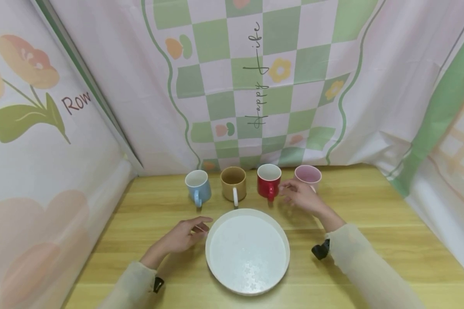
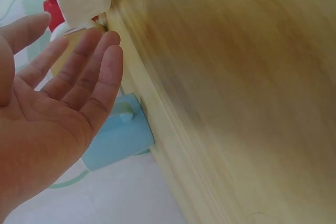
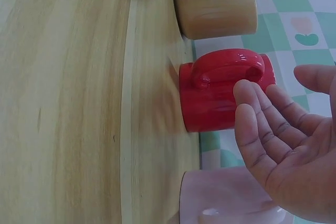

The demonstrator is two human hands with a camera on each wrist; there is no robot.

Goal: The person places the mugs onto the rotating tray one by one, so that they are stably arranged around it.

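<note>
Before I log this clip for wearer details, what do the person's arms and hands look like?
The left sleeve and right sleeve are long and pale cream, with a small black device at each wrist. The left hand and right hand show no gloves or rings.

- Red mug (image 3: 215,103): ceramic look, smooth, high gloss.
- Brown mug (image 3: 220,17), pink mug (image 3: 226,192): smooth, glossy.
- Blue mug (image 2: 121,140): smooth, soft sheen.
- Tray (image 1: 247,244): smooth, light sheen.
- Table (image 1: 390,214): wood grain, satin.
- Curtain (image 1: 212,73): matt cloth.
</note>
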